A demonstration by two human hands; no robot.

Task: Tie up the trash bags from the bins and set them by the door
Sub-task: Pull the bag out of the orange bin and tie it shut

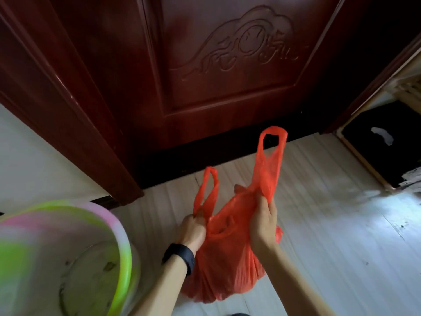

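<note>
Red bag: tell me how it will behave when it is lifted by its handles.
The red bag is probably floppy: its thin film wrinkles and folds where the left hand and right hand pinch the handles. It will likely sag, as its bottom bulges on the floor.

The bag I've got is bright orange-red. Behind it the door is a glossy dark reddish-brown with a carved swirly motif. My wristband is black, the basin has a lime green and pink rim and is whitish inside, and the floor is pale with fine stripes.
</note>
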